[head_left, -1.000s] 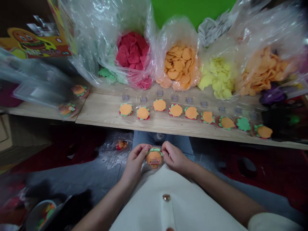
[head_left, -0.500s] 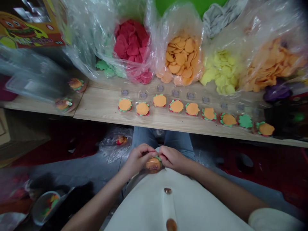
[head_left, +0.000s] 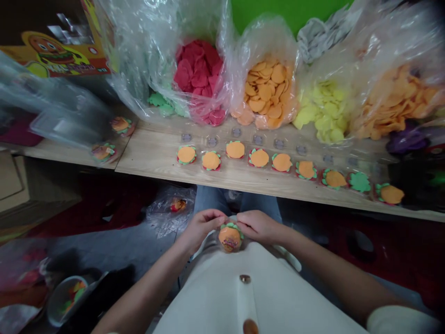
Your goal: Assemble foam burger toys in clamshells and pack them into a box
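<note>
Close to my belly, a toy burger [head_left: 230, 235] in a clear plastic case shows an orange bun, a green frilled edge and a dark printed mark. My left hand [head_left: 204, 227] pinches its upper left edge. The upper right edge is between the closed fingers of my right hand [head_left: 259, 226]. On the table edge before me lies a row of several opened clear cases holding burger pieces, such as one with an orange bun [head_left: 259, 158]. One case near the right end shows a green lettuce piece [head_left: 359, 182] on top.
Behind the row stand plastic bags of red pieces [head_left: 199, 67], orange discs [head_left: 266, 90], yellow pieces [head_left: 328, 109] and more orange pieces [head_left: 399, 102]. Two packed burgers lie left, one a packed burger [head_left: 103, 152] near the table edge [head_left: 146, 157]. A bucket [head_left: 52, 304] stands on the floor.
The case between my hands has tilted to show more of its orange face, and my fingers have moved towards its upper corners. The whole view has shifted slightly.
</note>
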`<state>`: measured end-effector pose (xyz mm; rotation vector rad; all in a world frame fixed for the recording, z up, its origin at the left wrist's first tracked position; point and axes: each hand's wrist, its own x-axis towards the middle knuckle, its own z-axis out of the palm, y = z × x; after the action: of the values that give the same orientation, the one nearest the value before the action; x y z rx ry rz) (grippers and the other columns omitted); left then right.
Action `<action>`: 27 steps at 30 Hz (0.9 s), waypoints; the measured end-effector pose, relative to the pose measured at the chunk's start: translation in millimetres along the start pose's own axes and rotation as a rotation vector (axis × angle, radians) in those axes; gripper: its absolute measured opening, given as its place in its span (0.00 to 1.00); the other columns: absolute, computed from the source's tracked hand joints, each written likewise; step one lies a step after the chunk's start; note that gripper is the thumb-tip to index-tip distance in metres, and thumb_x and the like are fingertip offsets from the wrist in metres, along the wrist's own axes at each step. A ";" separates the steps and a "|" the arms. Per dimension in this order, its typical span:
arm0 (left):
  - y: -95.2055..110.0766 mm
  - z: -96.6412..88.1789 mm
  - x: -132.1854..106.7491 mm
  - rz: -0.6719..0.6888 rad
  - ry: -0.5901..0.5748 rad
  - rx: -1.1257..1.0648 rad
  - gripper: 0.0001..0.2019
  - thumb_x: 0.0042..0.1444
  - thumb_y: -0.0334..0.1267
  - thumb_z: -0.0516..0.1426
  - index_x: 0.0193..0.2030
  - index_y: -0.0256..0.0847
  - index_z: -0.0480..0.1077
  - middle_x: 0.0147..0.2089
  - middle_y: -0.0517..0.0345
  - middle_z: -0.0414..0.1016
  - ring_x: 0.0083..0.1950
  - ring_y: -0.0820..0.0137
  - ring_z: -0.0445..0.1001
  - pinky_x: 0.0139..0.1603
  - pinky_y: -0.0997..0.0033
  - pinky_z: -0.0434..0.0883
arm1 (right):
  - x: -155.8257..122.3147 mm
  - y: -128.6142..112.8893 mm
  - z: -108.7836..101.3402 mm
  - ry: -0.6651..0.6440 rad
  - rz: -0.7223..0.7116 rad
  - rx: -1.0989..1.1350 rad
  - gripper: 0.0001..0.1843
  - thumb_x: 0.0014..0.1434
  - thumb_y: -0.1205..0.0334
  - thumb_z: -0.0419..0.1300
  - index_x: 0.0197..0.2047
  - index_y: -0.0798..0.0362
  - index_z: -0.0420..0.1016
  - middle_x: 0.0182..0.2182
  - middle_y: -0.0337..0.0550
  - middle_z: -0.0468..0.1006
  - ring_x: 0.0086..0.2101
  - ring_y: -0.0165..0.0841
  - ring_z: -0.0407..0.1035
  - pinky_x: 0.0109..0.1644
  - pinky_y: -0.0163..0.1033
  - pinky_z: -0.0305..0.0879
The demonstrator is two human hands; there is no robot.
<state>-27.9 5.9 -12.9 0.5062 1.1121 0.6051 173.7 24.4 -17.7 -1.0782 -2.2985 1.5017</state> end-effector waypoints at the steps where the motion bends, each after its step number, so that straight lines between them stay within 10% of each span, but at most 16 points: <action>1: 1.1 0.8 3.5 -0.001 -0.016 0.005 0.09 0.46 0.39 0.62 0.30 0.35 0.73 0.31 0.55 0.74 0.32 0.73 0.70 0.36 0.75 0.65 | -1.0 2.8 0.7 0.017 0.016 0.028 0.15 0.59 0.59 0.46 0.22 0.52 0.56 0.19 0.33 0.58 0.22 0.25 0.51 0.26 0.33 0.45; 10: 23.5 20.9 21.3 0.169 -0.062 -0.263 0.23 0.49 0.44 0.60 0.53 0.46 0.63 0.50 0.51 0.70 0.46 0.66 0.71 0.46 0.67 0.68 | 10.5 7.7 3.0 0.685 0.229 0.518 0.19 0.62 0.48 0.40 0.26 0.50 0.57 0.20 0.34 0.63 0.23 0.28 0.60 0.29 0.34 0.58; 14: 43.2 38.7 31.6 0.354 0.030 -0.097 0.22 0.48 0.40 0.60 0.50 0.43 0.63 0.45 0.55 0.71 0.42 0.70 0.71 0.42 0.71 0.69 | 12.6 1.1 -5.7 0.611 0.160 0.463 0.16 0.59 0.47 0.48 0.30 0.51 0.61 0.25 0.36 0.68 0.28 0.29 0.64 0.33 0.34 0.61; 19: 76.2 50.6 44.2 0.428 -0.193 0.289 0.27 0.41 0.35 0.65 0.50 0.39 0.63 0.44 0.53 0.72 0.42 0.67 0.71 0.44 0.69 0.68 | -3.4 12.2 -41.8 0.551 0.190 0.639 0.16 0.59 0.45 0.47 0.33 0.49 0.59 0.21 0.32 0.65 0.21 0.27 0.63 0.24 0.32 0.61; 27: 56.0 103.3 48.1 0.325 -0.268 -0.122 0.29 0.47 0.40 0.61 0.55 0.44 0.56 0.50 0.49 0.69 0.44 0.63 0.72 0.43 0.61 0.70 | -21.1 26.3 -30.1 0.839 0.075 0.637 0.13 0.62 0.50 0.45 0.32 0.49 0.59 0.21 0.34 0.66 0.22 0.28 0.65 0.27 0.35 0.63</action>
<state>72.4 71.7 28.8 0.6478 0.7387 0.8550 216.7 37.9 -21.5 -1.2547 -1.1306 1.2934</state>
